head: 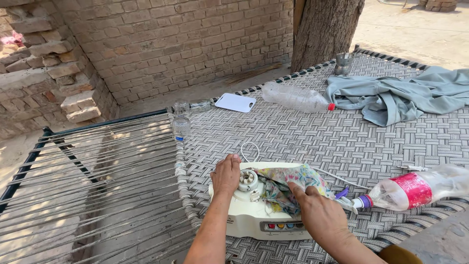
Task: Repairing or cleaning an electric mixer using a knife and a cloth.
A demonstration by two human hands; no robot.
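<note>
Blender base (254,220), a cream-white plastic motor block with a row of coloured buttons along its front, sits low in the centre of the frame on a woven cot (312,132), whose flat grey-and-white strapping gives way to bare cords at the left. It looks fairly heavy and rigid, smooth enough to slip on the weave, so the safest hold seems to be around its broad body rather than the small coupling on top. The left hand (225,175) lies over the top left of the base, fingers curled down beside the coupling, steadying it. The right hand (317,211) presses a floral cloth (286,183) against the top, fingers closed on the fabric; the cloth is thin, soft and crumpled, and will bunch easily. A white cord (250,148) loops just behind the base. At the right edge a clear plastic bottle with a pink label (415,188) lies on its side; another clear bottle with a red cap (295,98) lies in the upper centre, near a white cutting board (235,102), a pale blue-green garment (395,95) and a metal cup (344,62).
</note>
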